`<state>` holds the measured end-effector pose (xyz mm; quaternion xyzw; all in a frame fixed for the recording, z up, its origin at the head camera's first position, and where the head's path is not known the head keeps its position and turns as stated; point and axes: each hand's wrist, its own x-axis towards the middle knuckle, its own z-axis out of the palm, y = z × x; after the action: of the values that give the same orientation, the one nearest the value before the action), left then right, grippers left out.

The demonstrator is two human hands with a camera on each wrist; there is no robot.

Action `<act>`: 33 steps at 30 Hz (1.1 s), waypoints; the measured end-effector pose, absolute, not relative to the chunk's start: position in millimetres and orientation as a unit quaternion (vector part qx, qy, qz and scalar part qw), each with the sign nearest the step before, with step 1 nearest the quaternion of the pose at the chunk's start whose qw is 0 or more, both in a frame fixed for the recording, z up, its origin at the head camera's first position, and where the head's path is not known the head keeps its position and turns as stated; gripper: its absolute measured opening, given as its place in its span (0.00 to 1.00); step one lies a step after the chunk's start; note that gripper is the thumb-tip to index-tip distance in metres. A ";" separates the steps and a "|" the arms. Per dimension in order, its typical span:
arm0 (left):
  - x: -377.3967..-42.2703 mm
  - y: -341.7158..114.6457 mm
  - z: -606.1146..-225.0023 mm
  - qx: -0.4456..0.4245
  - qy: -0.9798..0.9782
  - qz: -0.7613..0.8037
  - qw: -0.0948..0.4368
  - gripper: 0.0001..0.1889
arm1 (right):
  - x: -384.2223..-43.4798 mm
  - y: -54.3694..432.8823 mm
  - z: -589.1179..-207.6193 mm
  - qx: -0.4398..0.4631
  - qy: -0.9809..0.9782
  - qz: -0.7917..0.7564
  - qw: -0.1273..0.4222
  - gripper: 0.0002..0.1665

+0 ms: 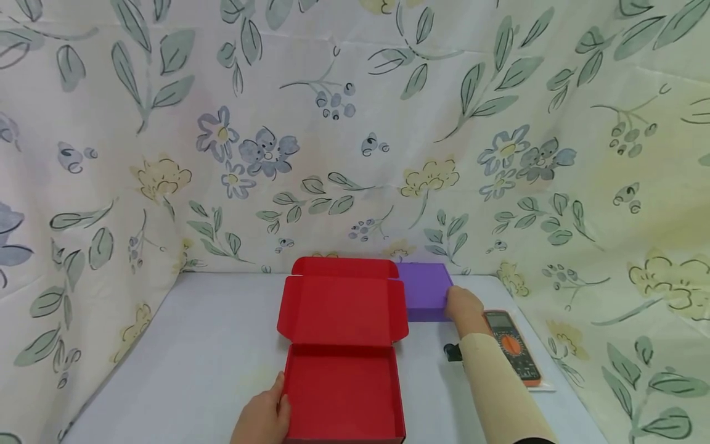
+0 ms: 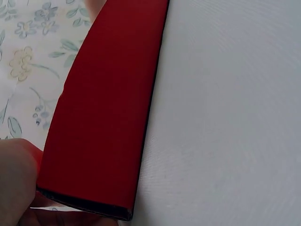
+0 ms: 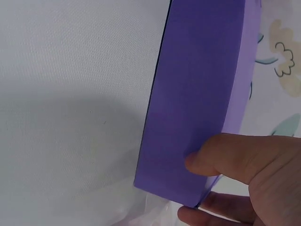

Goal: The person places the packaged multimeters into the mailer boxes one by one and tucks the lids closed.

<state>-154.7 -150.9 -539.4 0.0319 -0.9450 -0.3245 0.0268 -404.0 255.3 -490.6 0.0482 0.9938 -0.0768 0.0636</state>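
A red cardboard box (image 1: pixel 344 394) stands in front of me with its lid (image 1: pixel 344 311) raised and its side flaps spread; nothing shows inside it. My left hand (image 1: pixel 261 413) grips its left wall, and in the left wrist view the fingers wrap the end of the red side panel (image 2: pixel 101 108). Behind and to the right of the lid lies a closed purple box (image 1: pixel 424 290). My right hand (image 1: pixel 465 308) holds that box at its right front corner. The right wrist view has the thumb on the purple front face (image 3: pixel 197 84) and other fingers round the end.
An orange and dark multimeter (image 1: pixel 513 345) lies on a pale packet to the right, partly behind my right sleeve (image 1: pixel 493 376). Next to that forearm is a small black object (image 1: pixel 452 352), partly covered. A floral cloth (image 1: pixel 333 154) hangs behind the white table (image 1: pixel 211 351).
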 end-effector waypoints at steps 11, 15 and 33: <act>-152.5 -147.5 -550.2 0.036 -0.937 -0.346 0.031 0.26 | -379.7 266.4 -497.7 0.023 0.992 -0.099 0.071 0.29; -151.2 -146.2 -551.9 0.039 -0.938 -0.342 0.033 0.26 | -361.4 273.7 -505.1 0.006 0.994 -0.106 0.028 0.37; -153.2 -150.3 -543.2 0.046 -0.939 -0.341 0.025 0.28 | -311.1 322.0 -502.0 0.145 0.970 -0.194 0.023 0.55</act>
<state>-153.2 -150.3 -543.2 0.0461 -0.9386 -0.3410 0.0251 -311.1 322.0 -502.0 0.1455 0.9698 -0.1943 0.0225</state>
